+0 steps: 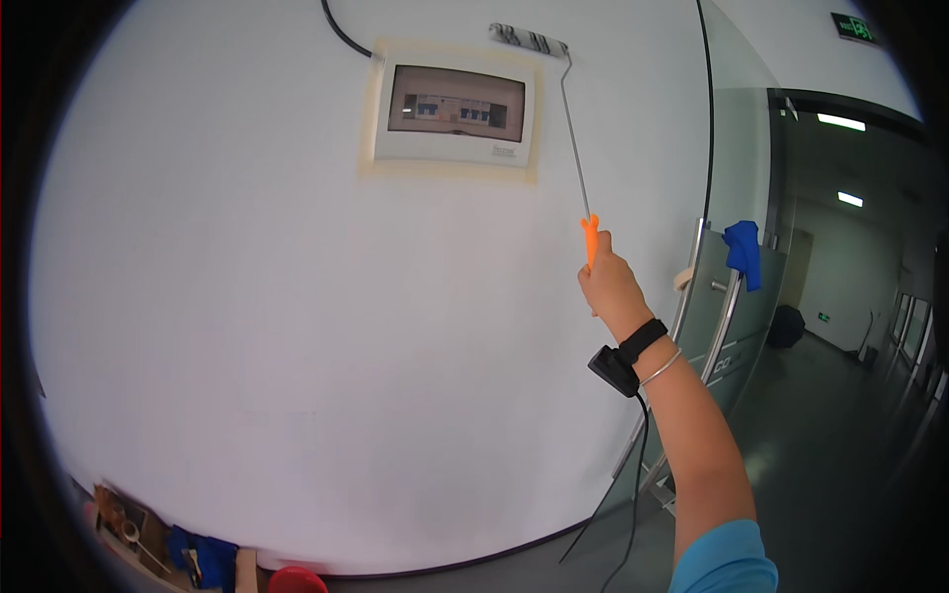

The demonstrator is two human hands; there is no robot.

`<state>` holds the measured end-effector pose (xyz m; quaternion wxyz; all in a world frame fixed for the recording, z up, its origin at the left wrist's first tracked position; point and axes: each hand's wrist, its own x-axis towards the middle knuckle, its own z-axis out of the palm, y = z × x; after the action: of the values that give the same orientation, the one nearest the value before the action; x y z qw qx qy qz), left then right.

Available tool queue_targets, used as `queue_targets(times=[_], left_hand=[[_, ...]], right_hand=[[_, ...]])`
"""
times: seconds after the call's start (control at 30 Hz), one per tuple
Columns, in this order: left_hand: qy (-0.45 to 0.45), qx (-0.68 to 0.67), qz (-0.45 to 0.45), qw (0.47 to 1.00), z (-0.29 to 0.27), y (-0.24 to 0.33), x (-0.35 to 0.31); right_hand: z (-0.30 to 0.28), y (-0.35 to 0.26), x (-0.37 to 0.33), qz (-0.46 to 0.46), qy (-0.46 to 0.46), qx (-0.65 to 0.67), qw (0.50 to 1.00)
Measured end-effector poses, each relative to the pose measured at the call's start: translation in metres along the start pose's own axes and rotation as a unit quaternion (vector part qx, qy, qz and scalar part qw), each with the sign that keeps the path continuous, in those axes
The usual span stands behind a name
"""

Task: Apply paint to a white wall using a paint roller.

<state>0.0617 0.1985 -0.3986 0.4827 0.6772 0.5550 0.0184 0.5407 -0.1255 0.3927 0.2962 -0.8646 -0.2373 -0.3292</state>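
My right hand (613,287) is closed round the orange handle of a paint roller (575,138), arm stretched up toward the white wall (297,296). The roller's grey-and-white striped sleeve (529,40) lies at the wall, just above the upper right corner of a breaker box (453,111). Whether the sleeve touches the wall I cannot tell. The box has a tinted window with switches behind it, and tan masking tape (368,128) runs round its frame. On my right wrist sits a black strap with a small black device (615,370) and a cable. My left hand is out of view.
A glass door (732,316) with metal handles stands to the right, a blue cloth (743,255) hanging on it. Beyond lies a dark corridor. On the floor at lower left are a box of tools (133,529), a blue bag (203,558) and a red bucket (297,581).
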Motion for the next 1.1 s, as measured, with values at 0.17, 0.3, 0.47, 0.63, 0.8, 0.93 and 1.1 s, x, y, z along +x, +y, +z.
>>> queue_targets(times=[0.17, 0.3, 0.47, 0.63, 0.8, 0.93, 1.1], left_hand=[[0.022, 0.095, 0.123, 0.988, -0.009, 0.042, -0.114], [-0.07, 0.091, -0.036, 0.993, -0.007, 0.036, -0.169], [-0.046, 0.36, 0.036, 0.931, 0.022, -0.053, -0.193], [-0.052, 0.519, 0.036, 0.852, 0.026, -0.102, -0.218], [-0.016, 0.14, -0.137, 0.98, 0.011, -0.116, -0.24], [0.012, -0.138, -0.201, 0.97, 0.004, -0.122, -0.263], [-0.002, 0.18, -0.042, 0.983, 0.017, -0.139, -0.214]], right_hand=[[-0.021, 0.025, -0.03, -0.035, -0.014, -0.024, 0.999], [-0.041, 0.03, -0.036, -0.056, -0.027, 0.004, 0.998], [-0.088, 0.023, -0.033, -0.067, 0.007, 0.059, 0.996], [-0.132, -0.004, -0.052, -0.061, 0.043, 0.233, 0.97], [-0.112, 0.005, -0.051, -0.1, 0.064, 0.21, 0.97], [-0.105, -0.012, -0.061, -0.091, 0.039, 0.164, 0.981], [-0.123, -0.036, -0.069, -0.093, 0.076, 0.012, 0.993]])
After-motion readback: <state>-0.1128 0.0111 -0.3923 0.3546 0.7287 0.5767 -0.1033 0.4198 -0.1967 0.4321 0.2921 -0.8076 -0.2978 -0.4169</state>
